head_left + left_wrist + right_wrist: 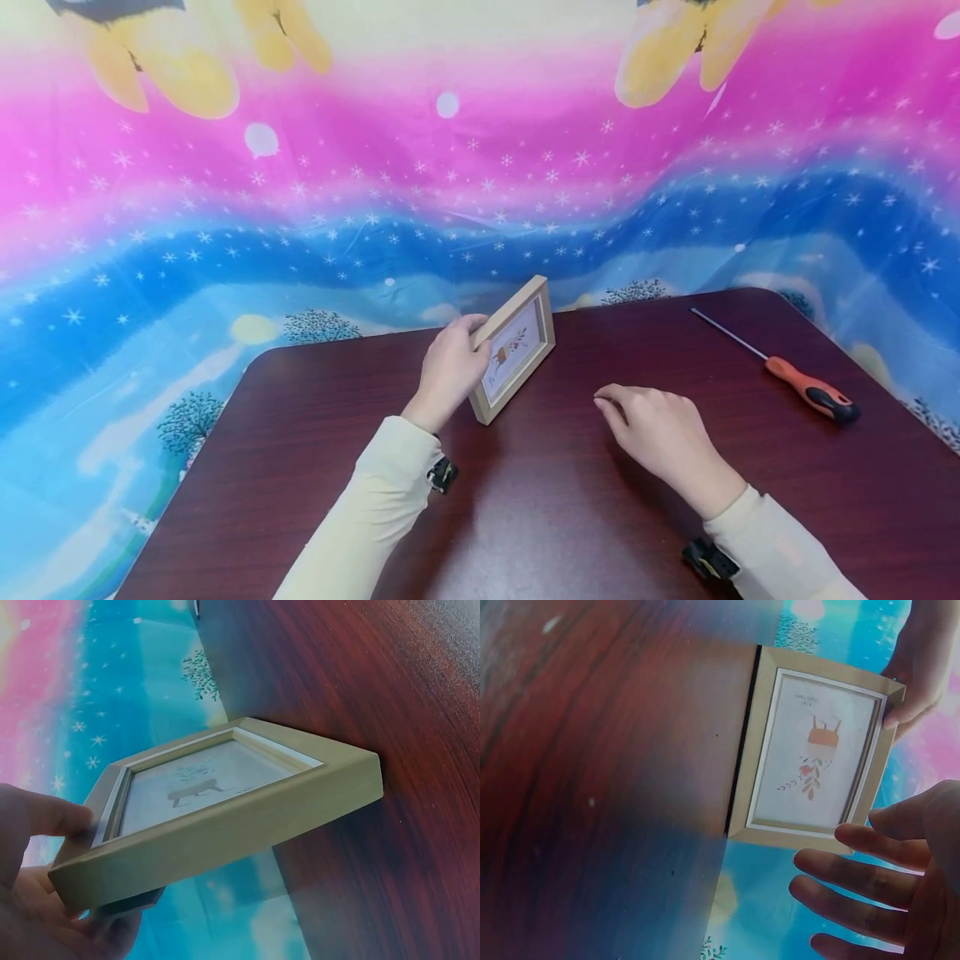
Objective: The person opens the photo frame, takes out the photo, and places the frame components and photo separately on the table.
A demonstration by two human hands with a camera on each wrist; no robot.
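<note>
My left hand (450,358) grips a light wooden picture frame (517,379) along one side, thumb on the front and fingers behind. The frame is tilted up on the table, and its lower edge meets the tabletop in the right wrist view. Inside it, a white picture (780,754) shows an orange animal-like shape with leafy sprigs. Behind the frame in the left wrist view, a dark piece (131,902) shows near my fingers. My right hand (663,433) hovers to the right of the frame, holding nothing, its fingers loosely bent.
A screwdriver (806,387) with an orange and black handle lies at the right of the dark reddish-brown table (300,467). Behind the table hangs a colourful cloth (375,192) with snowflakes and trees. Each wrist wears a small black device (442,474).
</note>
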